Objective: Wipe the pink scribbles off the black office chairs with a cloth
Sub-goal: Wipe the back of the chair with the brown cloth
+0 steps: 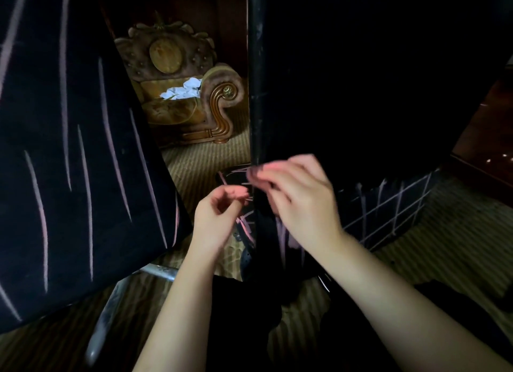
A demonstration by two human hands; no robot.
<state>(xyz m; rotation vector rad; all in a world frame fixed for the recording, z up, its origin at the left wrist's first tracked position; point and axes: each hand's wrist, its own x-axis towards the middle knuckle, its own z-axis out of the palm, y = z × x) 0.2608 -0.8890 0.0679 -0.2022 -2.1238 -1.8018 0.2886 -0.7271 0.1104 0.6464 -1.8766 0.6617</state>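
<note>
1. Head view showed a black chair back [361,80] rising upright in the middle, its scuffed left edge running straight down to the hands.
2. Left of that chair back, a second black chair [69,163] leaned in, covered with long pink strokes [41,213]. Only a narrow gap of striped carpet [194,163] lay between the two.
3. Beyond the chair back, through that gap, stood an ornate brown sofa [216,93] with white crumpled stuff [183,89] on it.
4. Right of the chair back sat dark wooden furniture [485,155], near the seat.
5. Below the chair back, the seat [369,221] bore a pink grid [402,205], and more pink marks [245,224] showed under the hands.
6. A metal leg [111,302] crossed the carpet below and left of the chair back.
7. Left hand [219,207] hovered just left of the chair back's edge, fingers curled toward the thumb; whether it pinched anything could not be told.
8. Right hand [299,196], blurred, was at that edge with bent fingers; its grip could not be told.
</note>
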